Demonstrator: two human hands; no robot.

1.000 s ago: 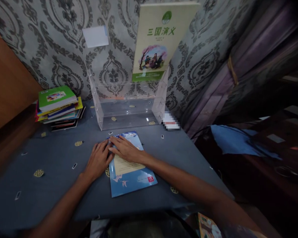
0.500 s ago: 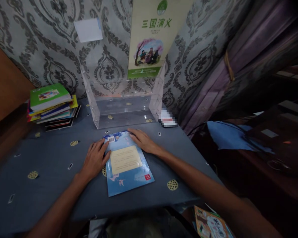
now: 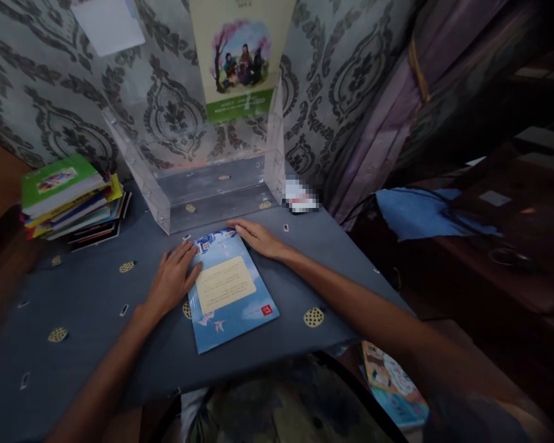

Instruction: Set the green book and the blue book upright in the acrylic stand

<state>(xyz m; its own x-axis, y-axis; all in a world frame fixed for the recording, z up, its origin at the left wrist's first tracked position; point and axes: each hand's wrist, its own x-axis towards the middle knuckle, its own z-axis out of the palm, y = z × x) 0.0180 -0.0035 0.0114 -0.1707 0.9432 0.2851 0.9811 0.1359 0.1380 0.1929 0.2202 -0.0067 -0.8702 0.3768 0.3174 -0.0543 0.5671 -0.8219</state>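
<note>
Both hands have slid apart since a second ago, when they lay together over the top of the blue book [image 3: 228, 292]; the view has also tipped downward, so the stand and the wall sit higher in the picture. Now the left hand [image 3: 173, 280] rests flat and open on the left edge of the blue book near its far corner, fingers stretched out and gripping nothing. The right hand [image 3: 257, 237] lies open too, palm down at the book's far right corner, fingertips on the cover's edge; neither hand is closed around it. That book lies flat on the grey tablecloth [image 3: 87, 307], back cover up, with a cream panel in its middle and a small red mark near its near right corner. Just beyond it stands a clear acrylic book stand [image 3: 203, 184], holding a pale green book [image 3: 237, 58] upright at its right side against the patterned wallpaper [image 3: 351, 80]. A stack of books [image 3: 69, 197] with a green one on top sits at the far left of the table. Purple curtain [image 3: 397, 104] hangs to the right, and more picture books [image 3: 392, 381] lie low at the near right, below the table edge.
</note>
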